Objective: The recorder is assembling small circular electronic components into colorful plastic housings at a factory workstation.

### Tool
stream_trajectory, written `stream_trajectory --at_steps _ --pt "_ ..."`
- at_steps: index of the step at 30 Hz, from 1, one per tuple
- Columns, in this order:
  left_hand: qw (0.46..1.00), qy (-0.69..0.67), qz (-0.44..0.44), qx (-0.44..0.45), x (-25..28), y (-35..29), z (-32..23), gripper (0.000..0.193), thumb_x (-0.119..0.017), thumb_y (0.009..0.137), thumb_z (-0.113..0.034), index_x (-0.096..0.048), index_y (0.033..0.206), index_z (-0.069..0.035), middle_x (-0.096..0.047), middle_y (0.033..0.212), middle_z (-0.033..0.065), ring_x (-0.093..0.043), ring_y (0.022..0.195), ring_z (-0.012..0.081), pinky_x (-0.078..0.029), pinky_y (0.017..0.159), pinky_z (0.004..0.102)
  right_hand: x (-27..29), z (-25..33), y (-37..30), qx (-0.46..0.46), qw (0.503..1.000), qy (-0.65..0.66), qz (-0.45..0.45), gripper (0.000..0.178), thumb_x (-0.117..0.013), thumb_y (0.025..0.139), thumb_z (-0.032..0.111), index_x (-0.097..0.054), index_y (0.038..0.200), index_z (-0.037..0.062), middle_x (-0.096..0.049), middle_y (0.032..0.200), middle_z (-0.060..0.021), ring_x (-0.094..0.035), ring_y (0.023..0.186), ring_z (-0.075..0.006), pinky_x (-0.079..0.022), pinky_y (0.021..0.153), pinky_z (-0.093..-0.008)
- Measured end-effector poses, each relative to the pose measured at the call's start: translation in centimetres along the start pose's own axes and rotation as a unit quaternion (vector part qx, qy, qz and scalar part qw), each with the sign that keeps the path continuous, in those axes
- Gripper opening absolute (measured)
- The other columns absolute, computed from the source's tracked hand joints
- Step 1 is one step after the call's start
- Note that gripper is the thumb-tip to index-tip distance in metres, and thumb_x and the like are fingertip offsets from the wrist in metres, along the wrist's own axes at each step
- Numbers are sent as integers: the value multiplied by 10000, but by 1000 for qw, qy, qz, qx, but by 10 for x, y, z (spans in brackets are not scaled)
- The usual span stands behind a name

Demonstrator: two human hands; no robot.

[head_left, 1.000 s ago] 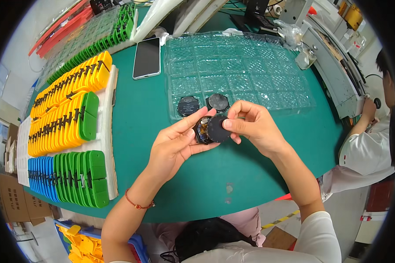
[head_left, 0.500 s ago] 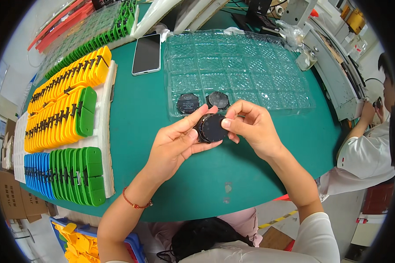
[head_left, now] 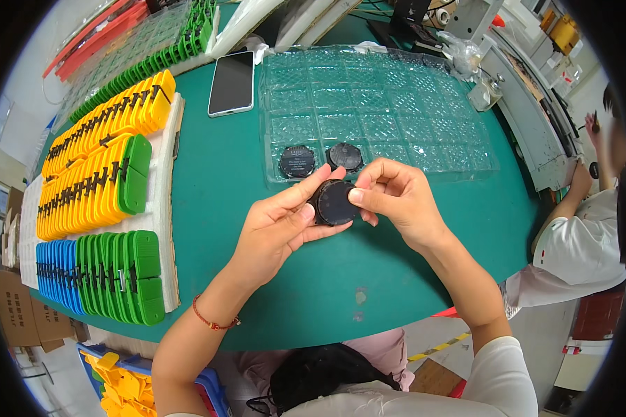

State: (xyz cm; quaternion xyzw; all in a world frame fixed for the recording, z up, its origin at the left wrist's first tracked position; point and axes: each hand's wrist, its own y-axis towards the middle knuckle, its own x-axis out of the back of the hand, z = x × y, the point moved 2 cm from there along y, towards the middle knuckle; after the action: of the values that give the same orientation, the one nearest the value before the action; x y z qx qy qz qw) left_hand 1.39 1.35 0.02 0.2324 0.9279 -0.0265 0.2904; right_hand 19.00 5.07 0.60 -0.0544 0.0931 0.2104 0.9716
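While both hands meet over the middle of the table, the round black plastic disc [head_left: 334, 202] sits pinched between them, raised a bit above the green tabletop [head_left: 215, 201]. The left hand [head_left: 279, 229] cradles it from the left with its thumb against the disc's near edge and fingers behind, and the right hand [head_left: 396, 198] clamps the right edge between thumb and fingertips, so both sets of fingers are closed on it.

Just beyond the disc, the clear plastic blister tray [head_left: 396, 118] spreads toward the far right, and its near-left pockets hold two more round black discs [head_left: 297, 161] side by side. The tray's near edge is just past the knuckles, so not much room there.

Further left there's open green surface, then a white smartphone [head_left: 231, 83] lying flat at the far side. Along the left edge of the table stand packed rows of yellow, green and blue plastic tags [head_left: 97, 208] on a white foam pad [head_left: 167, 208].

Near side of the table is bare green right up to the curved edge. On the right, beyond the table's rim, another person in a white shirt [head_left: 577, 243] sits at a grey machine bench [head_left: 528, 118].
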Motion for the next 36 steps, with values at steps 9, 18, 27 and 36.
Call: stream_trajectory --at_steps 9,18,27,36 --pt "1000 3 2 -4 1 0 1 438 -360 930 -55 -272 1351 26 -278 1393 209 -389 1231 313 -405 972 490 0 -1 1 -4 1000 3 3 98 -664 783 49 -570 806 33 -580 673 -9 -545 573 -63 -428 487 -200" --pt "1000 -6 -6 3 1 0 1 433 -349 928 -30 -272 1351 20 -297 1389 185 -427 1199 295 -418 977 440 1 -2 2 -5 1000 0 7 93 -661 787 56 -575 805 26 -584 678 -16 -550 580 -67 -434 495 -203" --pt "1000 -4 -9 4 2 1 2 432 -360 928 -31 -281 1351 9 -306 1386 179 -429 1198 290 -424 972 438 1 -2 2 -6 1000 2 8 89 -656 790 54 -581 817 14 -595 693 -29 -555 584 -74 -440 498 -205" --pt "1000 1 -11 0 2 1 3 432 -362 931 -40 -278 1352 8 -302 1391 169 -430 1199 286 -425 972 430 1 -3 2 0 1000 -3 1 90 -655 791 54 -576 812 16 -591 681 -24 -550 572 -70 -439 495 -201"
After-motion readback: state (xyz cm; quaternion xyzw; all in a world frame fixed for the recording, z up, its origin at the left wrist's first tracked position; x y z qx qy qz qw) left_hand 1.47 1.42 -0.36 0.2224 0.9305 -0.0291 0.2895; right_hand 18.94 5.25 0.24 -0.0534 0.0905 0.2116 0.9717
